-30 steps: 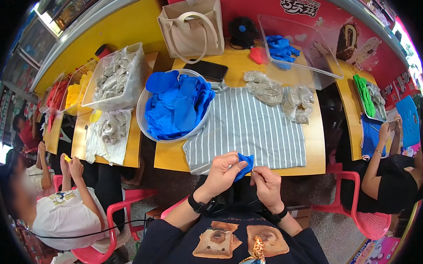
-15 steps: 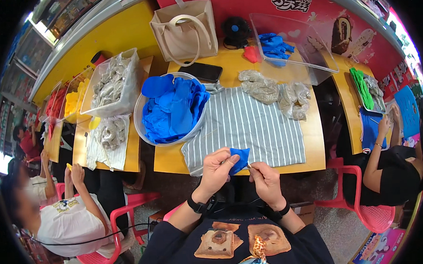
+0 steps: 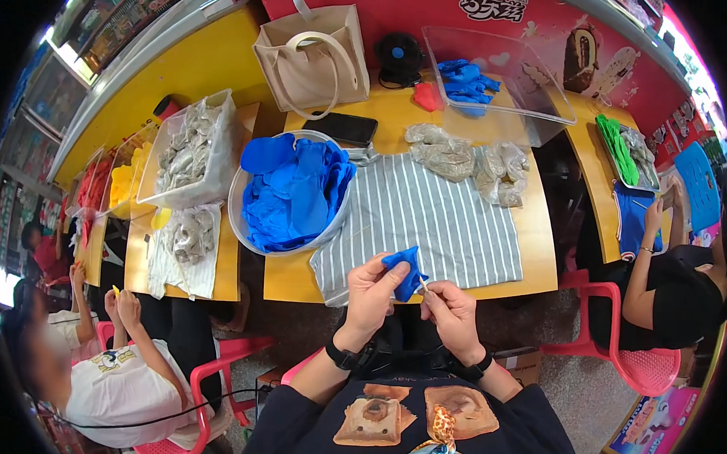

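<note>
My left hand (image 3: pixel 370 295) pinches a small blue fabric piece (image 3: pixel 406 267) above the front edge of the wooden table (image 3: pixel 287 282). My right hand (image 3: pixel 449 312) is closed on a thin pale stick (image 3: pixel 424 282), its tip against the blue piece's lower right side. Beneath them lies a grey striped cloth (image 3: pixel 427 217) with bags of grey stuffing (image 3: pixel 441 156) on it. To the left is a round tub (image 3: pixel 294 197) heaped with blue pieces.
A clear bin (image 3: pixel 504 126) with blue pieces, a tote bag (image 3: pixel 313 57), phone (image 3: pixel 340 130) and small fan (image 3: pixel 398 58) stand at the back. Co-workers (image 3: pixel 105 388) (image 3: pixel 678 296) sit either side by tables with bins of coloured pieces (image 3: pixel 129 175).
The blue piece has moved slightly up and left with my hands and changed angle. The stick at it shows more clearly in my right hand. The scene has shifted slightly left as the view moved.
</note>
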### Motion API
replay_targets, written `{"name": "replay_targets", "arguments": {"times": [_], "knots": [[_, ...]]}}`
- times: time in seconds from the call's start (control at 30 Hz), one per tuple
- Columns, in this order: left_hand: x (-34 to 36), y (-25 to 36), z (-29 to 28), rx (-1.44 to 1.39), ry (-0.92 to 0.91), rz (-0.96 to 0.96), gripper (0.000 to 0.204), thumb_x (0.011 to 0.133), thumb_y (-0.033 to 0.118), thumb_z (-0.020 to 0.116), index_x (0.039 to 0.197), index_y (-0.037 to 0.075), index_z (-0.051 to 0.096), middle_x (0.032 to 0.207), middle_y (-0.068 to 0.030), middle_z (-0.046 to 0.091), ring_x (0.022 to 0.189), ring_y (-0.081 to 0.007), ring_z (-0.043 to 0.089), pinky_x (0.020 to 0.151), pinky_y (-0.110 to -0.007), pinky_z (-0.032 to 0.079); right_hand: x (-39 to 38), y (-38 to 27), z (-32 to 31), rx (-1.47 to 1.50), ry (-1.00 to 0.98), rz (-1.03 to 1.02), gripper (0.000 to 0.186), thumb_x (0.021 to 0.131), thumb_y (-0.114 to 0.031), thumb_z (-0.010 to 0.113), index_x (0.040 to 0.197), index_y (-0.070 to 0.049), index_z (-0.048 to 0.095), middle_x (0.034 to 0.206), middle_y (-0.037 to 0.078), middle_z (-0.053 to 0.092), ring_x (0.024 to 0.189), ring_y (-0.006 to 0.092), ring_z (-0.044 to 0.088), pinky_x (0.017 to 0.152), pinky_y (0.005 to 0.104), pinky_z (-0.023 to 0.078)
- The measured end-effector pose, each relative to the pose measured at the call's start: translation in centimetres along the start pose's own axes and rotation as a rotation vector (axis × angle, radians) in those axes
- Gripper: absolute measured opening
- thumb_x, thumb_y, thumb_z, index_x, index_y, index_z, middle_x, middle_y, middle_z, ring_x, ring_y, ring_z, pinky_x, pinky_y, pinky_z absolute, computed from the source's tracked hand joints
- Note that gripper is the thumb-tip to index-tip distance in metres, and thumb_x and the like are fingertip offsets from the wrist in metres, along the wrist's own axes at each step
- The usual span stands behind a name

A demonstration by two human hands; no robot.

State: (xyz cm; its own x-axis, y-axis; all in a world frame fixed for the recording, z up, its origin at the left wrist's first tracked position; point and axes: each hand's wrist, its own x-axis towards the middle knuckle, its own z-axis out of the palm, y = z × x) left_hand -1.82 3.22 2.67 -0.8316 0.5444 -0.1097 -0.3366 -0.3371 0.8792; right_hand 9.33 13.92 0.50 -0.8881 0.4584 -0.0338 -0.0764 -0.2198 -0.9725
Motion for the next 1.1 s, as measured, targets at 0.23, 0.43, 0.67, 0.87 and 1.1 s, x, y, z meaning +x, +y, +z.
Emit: {"name": "replay_targets", "arguments": {"times": [0.23,0.43,0.67,0.87,1.1], "knots": [[-1.0,-2.1,1.0,0.500,0.064,0.313,0.012,0.082,-0.001,0.066,0.073,-0.003,0.059,0.070,-0.0049,0.052,0.065,-0.0102,0.050,0.057,-0.024,0.038,-0.4,0.2,1.2,0.388,0.089,0.153,0.009,0.095,-0.005,0.054,0.097,-0.001,0.062,0.066,0.000,0.057,0.055,0.0024,0.047,0.047,0.0171,0.032],[-0.2,-0.3,0.7,0.115,0.116,0.194,0.010,0.088,0.003,0.064,0.080,-0.002,0.063,0.074,0.0010,0.057,0.066,-0.0059,0.051,0.061,-0.022,0.040,0.8,-1.7,-1.1,-0.141,-0.079,0.025,0.009,0.094,-0.004,0.055,0.091,0.002,0.062,0.066,0.000,0.057,0.055,0.0060,0.051,0.050,0.0201,0.038],[1.3,-0.3,-1.5,-0.155,0.082,0.089,0.007,0.090,0.005,0.064,0.095,0.001,0.068,0.083,-0.0019,0.068,0.069,-0.0055,0.060,0.062,-0.021,0.046,5.0,-2.9,-4.7,-0.959,0.069,-0.289,0.010,0.088,-0.003,0.058,0.096,0.002,0.061,0.085,0.019,0.062,0.072,0.0325,0.061,0.059,0.0334,0.045],[0.7,-0.4,-1.3,-0.061,0.052,0.076,0.010,0.091,0.008,0.063,0.088,0.000,0.068,0.079,-0.0015,0.066,0.068,-0.0067,0.058,0.063,-0.023,0.046,5.2,-2.6,-0.3,-0.260,-0.033,-0.160,0.024,0.085,-0.004,0.067,0.107,0.003,0.060,0.096,0.007,0.064,0.086,0.0130,0.062,0.075,0.0270,0.050],[0.4,-0.8,-1.8,-0.233,0.039,-0.078,0.011,0.092,0.009,0.062,0.094,-0.001,0.068,0.083,-0.0027,0.067,0.072,-0.0076,0.061,0.068,-0.023,0.049,4.4,-1.2,1.1,0.001,0.119,-0.164,0.016,0.086,0.007,0.060,0.101,0.001,0.061,0.088,0.003,0.065,0.081,0.0063,0.061,0.071,0.0210,0.048]]}}
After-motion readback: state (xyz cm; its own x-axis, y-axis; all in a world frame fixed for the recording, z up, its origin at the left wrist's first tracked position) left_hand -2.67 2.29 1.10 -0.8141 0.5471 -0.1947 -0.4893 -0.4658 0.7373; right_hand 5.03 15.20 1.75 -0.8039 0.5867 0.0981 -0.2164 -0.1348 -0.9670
